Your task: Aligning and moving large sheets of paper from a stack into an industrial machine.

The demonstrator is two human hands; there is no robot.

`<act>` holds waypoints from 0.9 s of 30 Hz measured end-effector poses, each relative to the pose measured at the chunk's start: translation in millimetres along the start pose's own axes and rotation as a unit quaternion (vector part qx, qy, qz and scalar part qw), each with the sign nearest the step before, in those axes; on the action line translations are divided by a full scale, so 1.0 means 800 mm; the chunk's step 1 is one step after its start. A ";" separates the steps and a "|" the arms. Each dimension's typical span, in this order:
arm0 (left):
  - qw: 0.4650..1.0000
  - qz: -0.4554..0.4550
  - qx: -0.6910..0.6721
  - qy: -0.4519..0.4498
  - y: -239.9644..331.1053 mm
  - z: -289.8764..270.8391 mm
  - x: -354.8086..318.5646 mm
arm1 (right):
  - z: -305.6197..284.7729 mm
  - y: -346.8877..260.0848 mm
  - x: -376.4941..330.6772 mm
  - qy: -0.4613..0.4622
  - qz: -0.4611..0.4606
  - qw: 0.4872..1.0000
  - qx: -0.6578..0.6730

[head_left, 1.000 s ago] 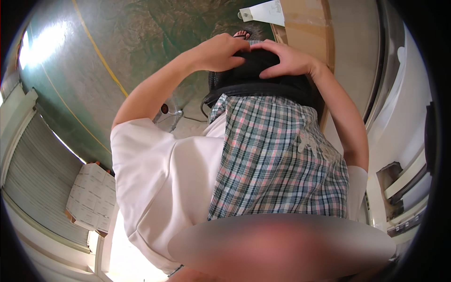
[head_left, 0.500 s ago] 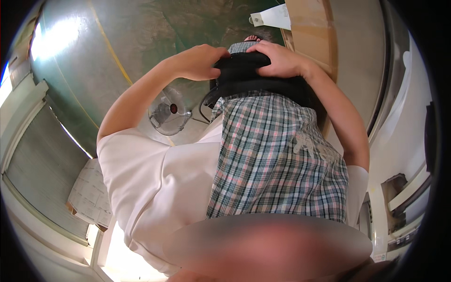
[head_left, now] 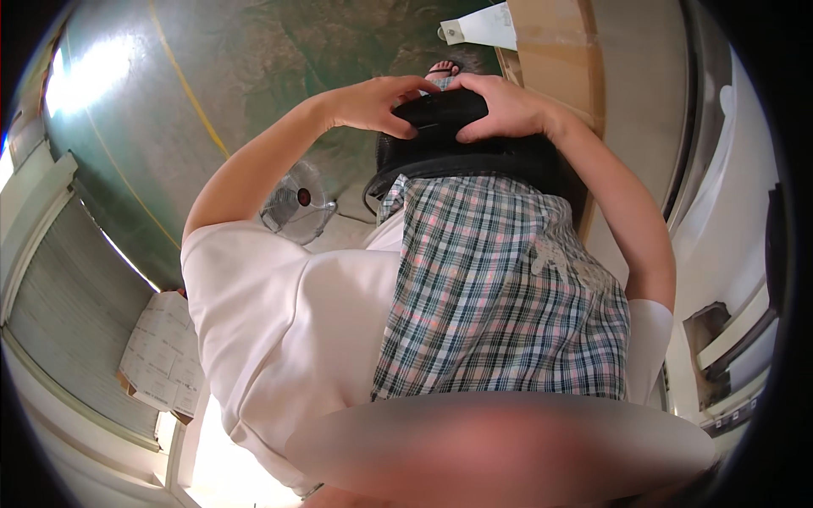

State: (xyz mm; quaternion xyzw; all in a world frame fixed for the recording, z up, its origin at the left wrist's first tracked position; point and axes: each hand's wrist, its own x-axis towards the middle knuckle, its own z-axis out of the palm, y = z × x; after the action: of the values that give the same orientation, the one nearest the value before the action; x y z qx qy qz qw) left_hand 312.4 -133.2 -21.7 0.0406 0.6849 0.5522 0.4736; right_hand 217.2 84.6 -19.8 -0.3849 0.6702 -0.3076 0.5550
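Observation:
A black, padded-looking item [head_left: 461, 152] with a curved, piped edge lies across my front, just beyond the hem of my checked apron [head_left: 491, 262]. I cannot make out its exact kind. My left hand [head_left: 377, 106] is curled over its left upper part, with the thumb on the near face and the fingertips passing over the far edge. Opposite it, my right hand [head_left: 504, 106] grips the right upper part, thumb pressed on the near face. The fingers on the far side are partly hidden. Beyond the item a sandalled foot [head_left: 442, 71] shows on the floor.
A clear-caged fan [head_left: 301, 203] stands on the floor at left, near a yellow floor line [head_left: 190, 97]. A cardboard box [head_left: 559, 63] with a white flat piece [head_left: 483, 30] beside it is at the far right. A white carton [head_left: 165, 351] sits at lower left.
My left hand has slid inward on the black item, its thumb now closer to the right one. The item's near edge now bows more, and more of the foot shows.

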 end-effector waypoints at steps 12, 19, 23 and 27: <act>0.993 0.062 0.083 0.056 0.033 0.012 -0.012 | 0.005 -0.004 -0.019 0.047 -0.034 0.995 0.084; 0.972 0.075 0.187 0.122 0.059 0.037 -0.034 | 0.005 -0.028 -0.043 0.103 -0.086 0.991 0.007; 0.966 0.081 0.198 0.147 0.068 0.044 -0.040 | -0.001 -0.034 -0.049 0.109 -0.101 0.989 0.003; 0.959 0.111 0.201 0.168 0.055 0.040 -0.037 | -0.002 -0.033 -0.053 0.107 -0.100 0.989 0.015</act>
State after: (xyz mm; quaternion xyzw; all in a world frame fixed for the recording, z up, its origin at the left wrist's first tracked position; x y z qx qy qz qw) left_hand 330.2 -110.1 32.9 0.1173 0.8428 0.4511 0.2691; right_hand 224.1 107.3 24.2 -0.4066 0.6792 -0.4113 0.4518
